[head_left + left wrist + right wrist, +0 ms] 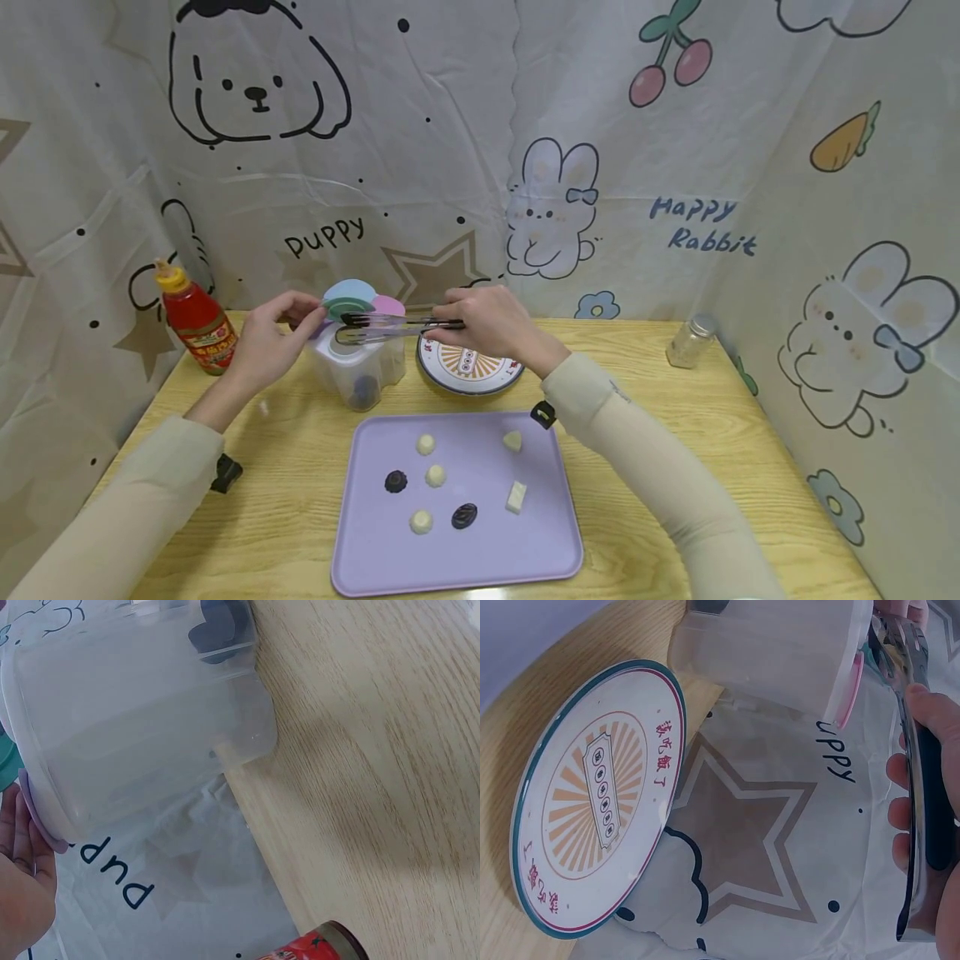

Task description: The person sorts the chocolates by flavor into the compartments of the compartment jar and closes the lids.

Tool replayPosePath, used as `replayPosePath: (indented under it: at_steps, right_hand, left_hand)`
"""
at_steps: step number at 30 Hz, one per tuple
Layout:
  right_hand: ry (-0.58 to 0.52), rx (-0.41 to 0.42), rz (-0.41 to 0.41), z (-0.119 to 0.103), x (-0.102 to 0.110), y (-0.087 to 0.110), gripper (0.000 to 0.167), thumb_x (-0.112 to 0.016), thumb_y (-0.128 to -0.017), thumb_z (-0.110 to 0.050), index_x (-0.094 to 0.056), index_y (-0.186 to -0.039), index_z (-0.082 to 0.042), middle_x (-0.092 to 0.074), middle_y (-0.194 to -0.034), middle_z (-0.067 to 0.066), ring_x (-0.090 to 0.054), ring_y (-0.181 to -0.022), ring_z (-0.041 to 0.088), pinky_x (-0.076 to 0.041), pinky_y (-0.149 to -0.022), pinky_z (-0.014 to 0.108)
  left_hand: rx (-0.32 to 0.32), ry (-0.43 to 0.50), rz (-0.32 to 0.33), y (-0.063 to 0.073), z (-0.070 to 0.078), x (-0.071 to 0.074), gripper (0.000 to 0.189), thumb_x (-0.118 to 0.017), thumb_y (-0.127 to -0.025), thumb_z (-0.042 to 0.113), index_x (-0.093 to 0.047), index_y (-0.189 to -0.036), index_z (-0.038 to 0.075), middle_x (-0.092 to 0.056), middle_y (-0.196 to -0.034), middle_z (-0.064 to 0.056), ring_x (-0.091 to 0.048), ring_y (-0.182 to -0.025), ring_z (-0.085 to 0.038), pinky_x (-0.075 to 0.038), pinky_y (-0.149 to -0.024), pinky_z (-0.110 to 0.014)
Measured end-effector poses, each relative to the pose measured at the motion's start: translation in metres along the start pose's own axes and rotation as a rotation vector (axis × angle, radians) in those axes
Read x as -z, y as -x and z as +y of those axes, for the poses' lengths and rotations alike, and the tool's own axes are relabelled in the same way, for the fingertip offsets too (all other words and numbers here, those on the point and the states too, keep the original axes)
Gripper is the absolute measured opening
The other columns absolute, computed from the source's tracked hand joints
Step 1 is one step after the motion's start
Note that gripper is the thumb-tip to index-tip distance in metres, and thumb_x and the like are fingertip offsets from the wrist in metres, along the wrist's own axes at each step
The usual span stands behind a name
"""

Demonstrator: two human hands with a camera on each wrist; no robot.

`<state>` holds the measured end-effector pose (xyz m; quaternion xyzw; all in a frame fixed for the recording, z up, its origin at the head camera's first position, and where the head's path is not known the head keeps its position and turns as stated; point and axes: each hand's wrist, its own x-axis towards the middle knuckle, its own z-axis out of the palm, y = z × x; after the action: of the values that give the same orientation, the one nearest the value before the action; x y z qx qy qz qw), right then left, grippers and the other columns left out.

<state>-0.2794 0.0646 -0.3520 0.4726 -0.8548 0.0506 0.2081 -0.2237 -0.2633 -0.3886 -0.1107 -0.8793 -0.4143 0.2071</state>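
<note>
Five pale pieces (435,476) and two dark pieces (464,516) on one tray (390,550); around it I count one bottle (201,325) at ten o'clock, one container (348,362) at eleven, one plate (468,375) at twelve, one jar (688,343) at two; one pair of tongs (932,799).

On the cloth (465,158) you can read "puppy" (325,238) and "Happy Rabbit" (703,225). Your plate (600,799) carries red Chinese characters (660,754). The bottle label (212,340) is too small.

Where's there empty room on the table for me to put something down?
The table looks bare between the plate and the jar, and right of the tray, though the right sleeve hangs over some of that. It's crowded at the back left: bottle, box, left hand, right hand and tongs.
</note>
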Motion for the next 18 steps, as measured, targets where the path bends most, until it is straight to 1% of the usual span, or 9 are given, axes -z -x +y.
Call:
replayPosePath:
  at_steps: [3, 7, 9, 13, 18]
  right_hand:
    - [-0.009, -0.017, -0.014, -0.001, 0.000, -0.002, 0.029, -0.077, -0.095, -0.047, -0.083, -0.108, -0.022, -0.066, -0.083, -0.006, -0.056, -0.060, 0.008, -0.041, -0.051, 0.027]
    - [-0.028, -0.023, -0.014, -0.001, 0.000, -0.001, 0.033, -0.077, -0.094, -0.049, -0.083, -0.109, -0.021, -0.066, -0.083, -0.005, -0.053, -0.060, 0.008, -0.035, -0.050, 0.025]
    - [-0.033, -0.017, -0.003, -0.001, 0.001, 0.000, 0.035, -0.077, -0.093, -0.050, -0.083, -0.110, -0.020, -0.067, -0.083, -0.005, -0.052, -0.060, 0.008, -0.034, -0.050, 0.024]
    - [-0.035, -0.004, 0.022, 0.001, 0.003, 0.007, 0.036, -0.079, -0.091, -0.051, -0.084, -0.109, -0.020, -0.067, -0.083, -0.003, -0.052, -0.061, 0.009, -0.037, -0.051, 0.025]
    - [-0.037, 0.011, 0.045, 0.004, 0.007, 0.021, 0.034, -0.081, -0.089, -0.050, -0.083, -0.105, -0.020, -0.066, -0.083, -0.003, -0.054, -0.063, 0.009, -0.040, -0.050, 0.027]
  left_hand:
    - [0.000, -0.003, 0.000, 0.000, 0.000, 0.000, 0.020, -0.066, -0.105, 0.018, -0.072, -0.114, 0.002, -0.071, -0.100, -0.009, -0.054, -0.083, 0.003, -0.044, -0.076, -0.011]
    - [-0.002, -0.001, -0.004, 0.000, 0.000, 0.000, 0.020, -0.066, -0.105, 0.018, -0.072, -0.114, 0.002, -0.071, -0.100, -0.009, -0.055, -0.083, 0.003, -0.044, -0.076, -0.011]
    - [-0.004, -0.001, -0.004, -0.001, 0.000, 0.000, 0.019, -0.066, -0.105, 0.018, -0.072, -0.113, 0.002, -0.071, -0.099, -0.008, -0.055, -0.083, 0.002, -0.044, -0.075, -0.011]
    - [-0.008, 0.003, 0.003, -0.001, -0.001, 0.000, 0.018, -0.066, -0.105, 0.018, -0.072, -0.112, 0.002, -0.070, -0.098, -0.006, -0.055, -0.082, 0.003, -0.045, -0.075, -0.011]
    - [-0.009, 0.009, 0.006, -0.001, -0.002, 0.000, 0.019, -0.066, -0.105, 0.018, -0.072, -0.112, 0.002, -0.072, -0.099, -0.008, -0.056, -0.082, 0.004, -0.045, -0.074, -0.010]
